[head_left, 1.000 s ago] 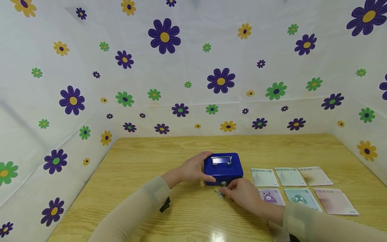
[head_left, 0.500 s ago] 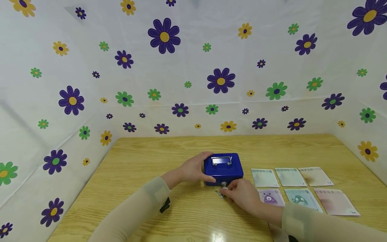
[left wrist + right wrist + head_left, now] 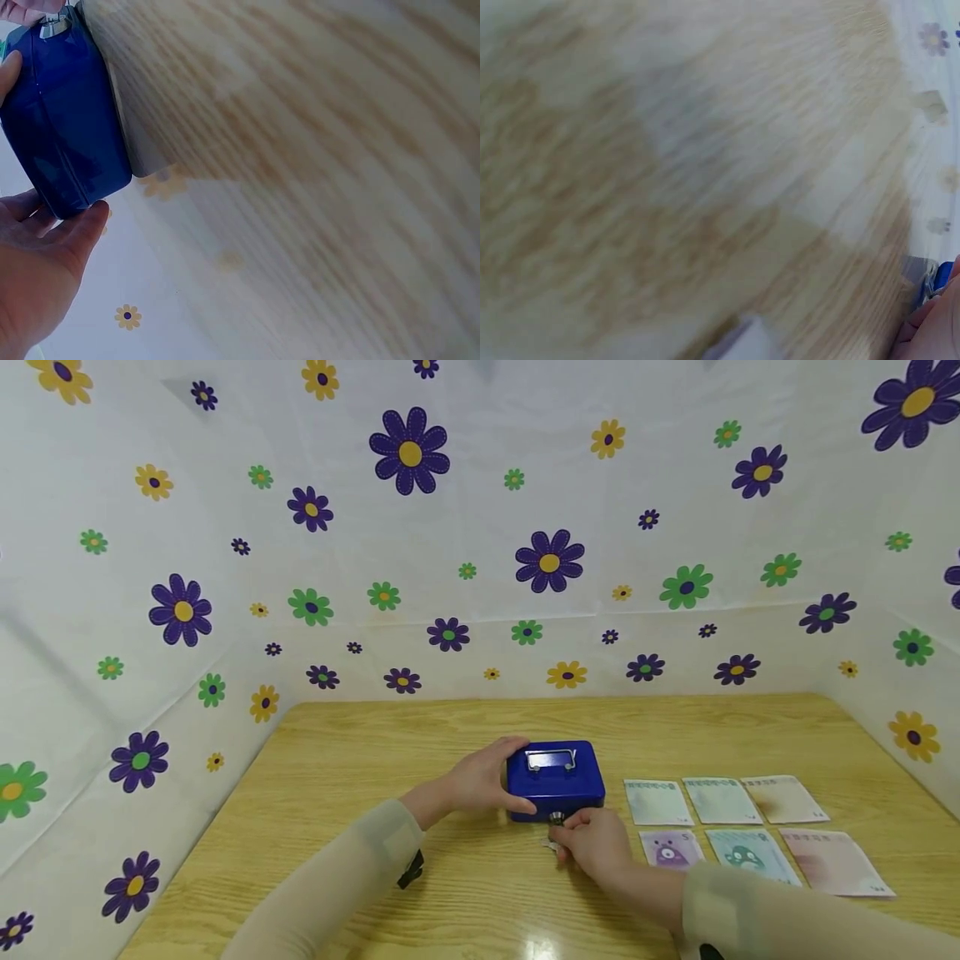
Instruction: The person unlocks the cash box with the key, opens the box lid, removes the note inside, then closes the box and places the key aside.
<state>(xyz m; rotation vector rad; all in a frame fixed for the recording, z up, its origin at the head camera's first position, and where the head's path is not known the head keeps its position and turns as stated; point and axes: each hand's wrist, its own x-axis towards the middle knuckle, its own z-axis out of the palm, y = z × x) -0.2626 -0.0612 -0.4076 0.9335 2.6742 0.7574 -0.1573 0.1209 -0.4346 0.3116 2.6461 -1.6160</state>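
Note:
A small blue metal cash box (image 3: 557, 787) with a folding silver handle (image 3: 551, 760) on its lid sits closed on the wooden table. My left hand (image 3: 480, 783) grips its left end, thumb along the front and fingers around the back corner; the left wrist view shows the same blue box (image 3: 71, 112) in this hold. At the round silver lock (image 3: 557, 817) on the front, my right hand (image 3: 600, 845) pinches a key, mostly hidden by the fingers. Another small key (image 3: 550, 843) hangs beside the fingertips. The right wrist view catches only part of the hand (image 3: 936, 330).
Right of the box, play banknotes lie in rows, among them a pale green note (image 3: 658, 802), a purple note (image 3: 671, 849) and a pink note (image 3: 836, 862). Partly under the right forearm lies another note. A flower-print cloth (image 3: 465, 510) encloses the table's back and sides.
The fingers of my right hand have turned slightly at the lock, and the hanging key has swung to the right. My left hand keeps its hold on the cash box.

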